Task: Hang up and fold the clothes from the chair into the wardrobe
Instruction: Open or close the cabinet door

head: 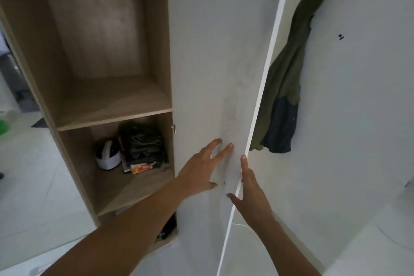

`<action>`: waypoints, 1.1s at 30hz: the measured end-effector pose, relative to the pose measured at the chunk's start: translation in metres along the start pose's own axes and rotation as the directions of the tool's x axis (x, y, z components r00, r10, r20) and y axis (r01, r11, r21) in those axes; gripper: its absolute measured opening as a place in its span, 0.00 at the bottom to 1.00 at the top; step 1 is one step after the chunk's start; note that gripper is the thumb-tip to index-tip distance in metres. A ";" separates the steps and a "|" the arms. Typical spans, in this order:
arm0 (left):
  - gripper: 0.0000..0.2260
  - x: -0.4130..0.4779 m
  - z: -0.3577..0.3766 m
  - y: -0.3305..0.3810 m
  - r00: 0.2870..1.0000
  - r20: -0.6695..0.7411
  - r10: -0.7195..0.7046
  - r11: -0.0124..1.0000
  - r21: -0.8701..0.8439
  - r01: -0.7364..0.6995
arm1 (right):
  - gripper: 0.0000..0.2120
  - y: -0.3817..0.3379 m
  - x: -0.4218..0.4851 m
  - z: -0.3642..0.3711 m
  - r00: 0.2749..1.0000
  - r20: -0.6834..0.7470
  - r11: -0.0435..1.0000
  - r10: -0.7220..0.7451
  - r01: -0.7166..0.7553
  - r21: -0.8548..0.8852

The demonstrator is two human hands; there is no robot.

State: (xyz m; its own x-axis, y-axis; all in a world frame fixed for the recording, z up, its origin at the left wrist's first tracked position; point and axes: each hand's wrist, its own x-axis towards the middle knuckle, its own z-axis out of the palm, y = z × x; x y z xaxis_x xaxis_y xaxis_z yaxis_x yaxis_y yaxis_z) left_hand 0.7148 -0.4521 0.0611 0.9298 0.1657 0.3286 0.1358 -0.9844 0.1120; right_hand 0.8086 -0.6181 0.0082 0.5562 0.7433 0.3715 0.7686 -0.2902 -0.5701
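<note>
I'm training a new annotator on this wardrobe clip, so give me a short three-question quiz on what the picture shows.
1. True or false: the upper shelf holds folded clothes.
2. The left hand rests flat on: A the wardrobe door; B a hanger; C a chair.
3. Fill in: the green garment hangs to the ___ of the door.
Key: 1 false; 2 A; 3 right.
</note>
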 end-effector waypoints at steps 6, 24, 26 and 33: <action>0.58 0.059 0.028 0.005 0.999 -0.023 -0.042 0.990 0.134 0.045 | 0.49 0.034 0.030 -0.023 0.991 -0.049 0.992 0.126 -0.125 0.025; 0.55 -0.067 0.075 -0.051 0.943 0.184 -0.276 0.942 -0.141 0.304 | 0.36 0.037 -0.073 0.088 0.926 0.094 0.931 0.365 -0.366 0.000; 0.54 -0.123 0.082 -0.067 0.893 0.232 -0.386 0.900 -0.120 0.420 | 0.35 0.021 -0.078 0.117 0.919 0.253 0.952 0.302 -0.304 -0.034; 0.49 -0.346 0.044 -0.095 0.514 0.257 -0.819 0.533 0.006 0.846 | 0.37 -0.098 -0.072 0.227 0.752 0.659 0.995 -0.014 0.078 -0.068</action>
State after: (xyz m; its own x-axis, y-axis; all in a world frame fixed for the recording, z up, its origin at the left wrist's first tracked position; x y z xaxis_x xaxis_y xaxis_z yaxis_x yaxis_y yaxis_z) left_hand 0.3956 -0.4184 -0.1048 0.4546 0.8756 -0.1634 0.8610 -0.3849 0.3325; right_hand 0.6219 -0.5060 -0.1293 0.1993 0.9602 -0.1956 0.8294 -0.2717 -0.4882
